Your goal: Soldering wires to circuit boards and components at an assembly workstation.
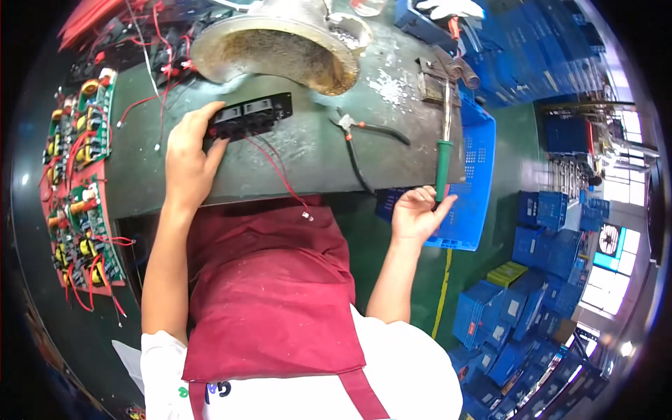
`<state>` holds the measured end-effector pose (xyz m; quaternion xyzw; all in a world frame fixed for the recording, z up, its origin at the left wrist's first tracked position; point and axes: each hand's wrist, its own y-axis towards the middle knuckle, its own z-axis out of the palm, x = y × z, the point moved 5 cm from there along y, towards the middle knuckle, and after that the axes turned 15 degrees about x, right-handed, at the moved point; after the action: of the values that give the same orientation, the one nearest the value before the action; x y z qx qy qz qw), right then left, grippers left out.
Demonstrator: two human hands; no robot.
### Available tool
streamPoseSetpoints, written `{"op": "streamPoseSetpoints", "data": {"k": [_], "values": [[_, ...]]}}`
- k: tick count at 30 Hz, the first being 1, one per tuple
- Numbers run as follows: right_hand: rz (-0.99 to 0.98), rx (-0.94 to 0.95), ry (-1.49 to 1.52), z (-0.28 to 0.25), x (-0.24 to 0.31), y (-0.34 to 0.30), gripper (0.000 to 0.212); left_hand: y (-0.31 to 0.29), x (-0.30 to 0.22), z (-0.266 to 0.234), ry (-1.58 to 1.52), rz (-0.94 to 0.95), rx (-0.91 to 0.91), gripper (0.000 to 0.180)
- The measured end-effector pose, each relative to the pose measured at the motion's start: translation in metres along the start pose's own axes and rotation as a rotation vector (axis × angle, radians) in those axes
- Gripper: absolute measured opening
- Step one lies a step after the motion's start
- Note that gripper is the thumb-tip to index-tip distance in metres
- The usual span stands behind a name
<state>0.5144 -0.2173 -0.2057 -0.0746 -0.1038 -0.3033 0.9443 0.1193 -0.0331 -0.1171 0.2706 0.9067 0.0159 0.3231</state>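
My left hand (190, 150) grips the left end of a black panel-mounted electronic module (246, 117) between thumb and fingers. The module is held tilted at the bench surface, and a thin red and black wire pair (283, 175) trails from it over the front edge to a small white connector. At the bench's right edge, my right hand (418, 213) has its fingers curled and its thumb against the lower end of a soldering iron's green handle (443, 164). The iron's metal shaft points away toward a stand with coiled metal (458, 70).
Pliers (348, 126) with black and orange handles lie mid-bench. Behind stands a stained metal fume hood (280, 49), with white debris (390, 87) beside it. Circuit boards (84, 203) with red wires line the left. A blue crate (479, 161) sits past the right edge.
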Motion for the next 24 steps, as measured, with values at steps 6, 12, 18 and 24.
{"op": "streamPoseSetpoints", "data": {"k": [6,12,18,24], "values": [[-0.048,-0.131,-0.249,-0.021,0.010,0.012,0.052,0.004,0.004,-0.003,-0.051,0.032,0.029,0.060],[-0.094,-0.148,-0.330,-0.015,0.012,0.011,0.044,-0.001,0.014,-0.010,-0.138,0.077,0.076,0.063],[-0.107,-0.137,-0.361,-0.011,0.013,0.005,0.030,-0.002,0.012,-0.006,0.036,0.052,0.037,0.056],[-0.173,-0.134,-0.365,-0.010,0.019,0.005,0.041,-0.003,0.012,-0.004,0.022,0.073,0.053,0.056]]}}
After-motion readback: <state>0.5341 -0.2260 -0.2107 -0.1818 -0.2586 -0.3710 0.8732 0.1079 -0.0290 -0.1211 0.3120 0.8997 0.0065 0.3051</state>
